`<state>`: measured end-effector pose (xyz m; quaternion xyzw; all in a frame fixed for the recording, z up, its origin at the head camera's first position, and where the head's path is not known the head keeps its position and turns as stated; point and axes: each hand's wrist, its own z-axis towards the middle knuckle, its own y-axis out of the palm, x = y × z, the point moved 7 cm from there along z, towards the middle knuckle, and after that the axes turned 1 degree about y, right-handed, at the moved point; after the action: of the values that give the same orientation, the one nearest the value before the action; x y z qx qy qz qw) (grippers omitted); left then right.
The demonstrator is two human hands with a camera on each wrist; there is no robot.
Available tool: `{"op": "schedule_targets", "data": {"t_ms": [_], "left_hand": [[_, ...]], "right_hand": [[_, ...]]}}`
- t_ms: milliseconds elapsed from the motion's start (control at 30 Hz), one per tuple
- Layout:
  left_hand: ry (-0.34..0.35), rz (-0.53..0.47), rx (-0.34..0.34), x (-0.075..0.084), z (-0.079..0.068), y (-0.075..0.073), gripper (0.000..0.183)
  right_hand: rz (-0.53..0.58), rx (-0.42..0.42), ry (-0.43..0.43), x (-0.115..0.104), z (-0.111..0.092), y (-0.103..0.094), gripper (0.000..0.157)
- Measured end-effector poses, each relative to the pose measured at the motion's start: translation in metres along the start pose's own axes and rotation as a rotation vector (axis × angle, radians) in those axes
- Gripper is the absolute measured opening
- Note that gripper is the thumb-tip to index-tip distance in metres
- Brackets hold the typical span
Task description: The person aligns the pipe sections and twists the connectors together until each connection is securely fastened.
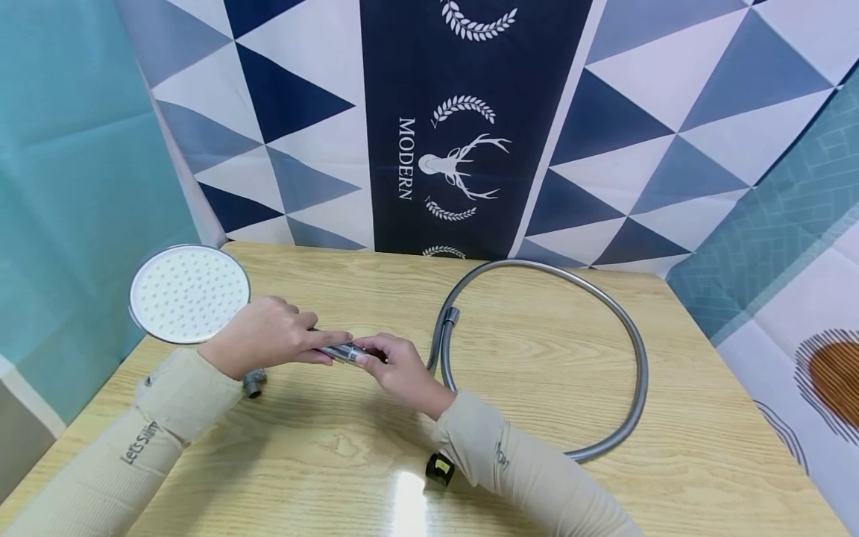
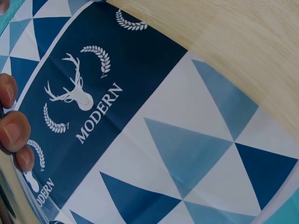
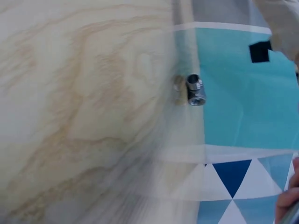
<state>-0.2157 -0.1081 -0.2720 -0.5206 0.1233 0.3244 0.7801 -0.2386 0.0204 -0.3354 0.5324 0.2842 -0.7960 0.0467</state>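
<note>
A round shower head [image 1: 190, 294] with a white, dotted face is at the left in the head view, just beyond my left hand [image 1: 275, 337]. That hand grips a slim chrome handle [image 1: 342, 352] in line with the shower head; the join is hidden behind the hand. My right hand [image 1: 403, 373] pinches the handle's right end between thumb and fingers. Some fingertips [image 2: 14, 133] of the left hand show in the left wrist view. Under the left wrist, a small chrome fitting [image 1: 253, 382] sits on the table; the right wrist view also shows this fitting [image 3: 195, 90].
A grey metal shower hose [image 1: 637, 335] lies in a wide loop right of the hands. Near the right forearm is a small black object [image 1: 440, 470] with a yellow patch. Patterned cloth [image 1: 302, 127] hangs behind the wooden table [image 1: 705, 418].
</note>
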Motion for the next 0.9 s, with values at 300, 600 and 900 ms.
{"op": "schedule_targets", "data": {"t_ms": [300, 600, 900], "left_hand": [[-0.029, -0.019, -0.025, -0.001, 0.0, 0.0, 0.058], [-0.055, -0.054, -0.055, -0.004, 0.002, 0.0, 0.056], [-0.053, -0.056, -0.054, -0.003, 0.003, 0.002, 0.056]], "right_hand": [[-0.017, 0.0, -0.003, 0.001, 0.0, -0.002, 0.028], [-0.169, 0.302, -0.475, -0.017, -0.017, -0.007, 0.026], [-0.143, 0.336, -0.55, -0.016, -0.019, -0.011, 0.023]]}}
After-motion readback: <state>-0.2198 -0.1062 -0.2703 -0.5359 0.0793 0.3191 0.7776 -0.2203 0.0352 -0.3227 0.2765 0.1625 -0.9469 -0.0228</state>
